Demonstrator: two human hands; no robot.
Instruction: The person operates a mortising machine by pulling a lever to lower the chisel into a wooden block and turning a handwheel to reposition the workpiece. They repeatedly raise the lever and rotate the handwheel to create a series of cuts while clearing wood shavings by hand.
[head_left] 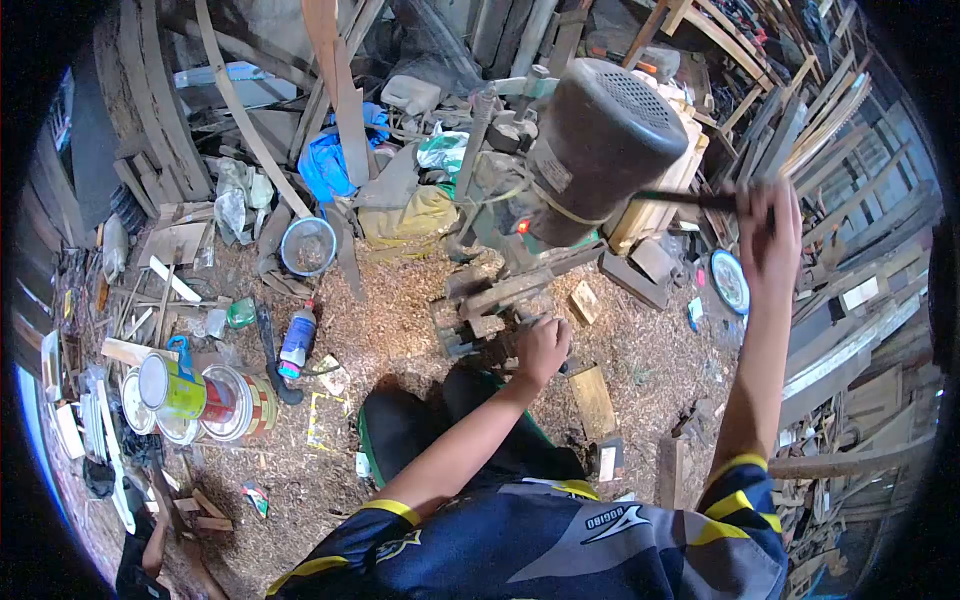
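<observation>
In front of me stands a bench machine with a large dark motor housing [610,140], resembling a drill press or mortiser. Raised at the right, my right hand [770,235] is wrapped round the end of its dark lever [690,200]. Low down at the machine's base, my left hand [543,350] is closed round what looks like a clamp handle, mostly covered by the fingers. Just beyond that hand, a wooden piece [508,292] lies across the metal vise [450,330] under the motor. A small red light [523,227] glows beside the housing.
Wood shavings [390,290] cover the floor. Left are a spray bottle [298,340], a blue-rimmed basket [308,246] and paint cans [175,385]. Wood blocks [592,402] lie right of my legs. Another person's arm [155,545] shows at lower left. Timber [850,250] leans along the right.
</observation>
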